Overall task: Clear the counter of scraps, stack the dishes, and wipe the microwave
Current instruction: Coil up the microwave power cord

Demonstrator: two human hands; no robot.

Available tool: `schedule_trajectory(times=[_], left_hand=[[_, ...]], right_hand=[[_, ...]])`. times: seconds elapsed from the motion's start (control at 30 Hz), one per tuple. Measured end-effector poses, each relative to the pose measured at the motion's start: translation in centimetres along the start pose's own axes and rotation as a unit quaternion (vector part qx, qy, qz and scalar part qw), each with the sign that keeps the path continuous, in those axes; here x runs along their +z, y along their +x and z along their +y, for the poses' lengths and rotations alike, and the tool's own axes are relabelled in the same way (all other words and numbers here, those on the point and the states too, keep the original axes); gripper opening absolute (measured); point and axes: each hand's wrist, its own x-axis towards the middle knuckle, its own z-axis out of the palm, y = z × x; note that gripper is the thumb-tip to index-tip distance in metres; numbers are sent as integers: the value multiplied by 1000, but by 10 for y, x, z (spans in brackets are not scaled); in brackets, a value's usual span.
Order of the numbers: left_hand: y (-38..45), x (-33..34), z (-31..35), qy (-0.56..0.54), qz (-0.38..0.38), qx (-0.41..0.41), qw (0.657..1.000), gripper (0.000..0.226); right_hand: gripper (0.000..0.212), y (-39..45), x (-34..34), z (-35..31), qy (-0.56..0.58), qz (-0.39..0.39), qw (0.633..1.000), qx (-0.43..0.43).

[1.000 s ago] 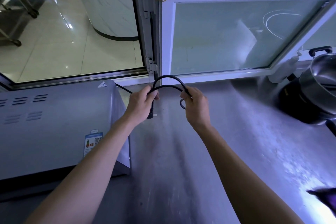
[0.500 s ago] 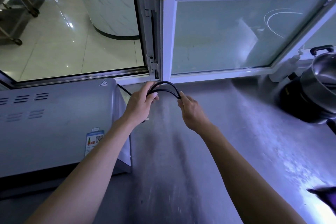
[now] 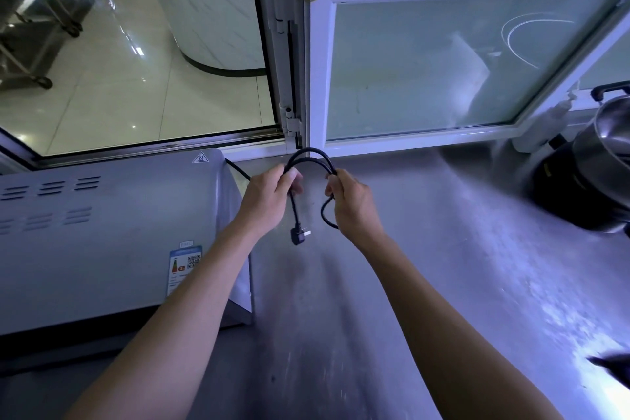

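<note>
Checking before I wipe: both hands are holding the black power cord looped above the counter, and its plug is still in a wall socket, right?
Not quite. The head view shows the plug dangling free below the left hand, unplugged. Both that and the right hand do hold the looped black cord above the counter.

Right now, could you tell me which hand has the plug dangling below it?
The left hand: the plug hangs from the cord just beneath it, while the right hand holds only looped cord.
</note>
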Motion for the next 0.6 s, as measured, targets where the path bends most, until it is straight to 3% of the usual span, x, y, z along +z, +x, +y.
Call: schedule_trajectory(times=[0.37, 0.6], left_hand=[[5, 0, 1, -59, 9, -20, 998, 32], [3, 1, -5, -83, 17, -10, 996, 19]], right_hand=[[36, 12, 30, -20, 121, 61, 990, 32], [25, 11, 17, -10, 102, 64, 993, -6]])
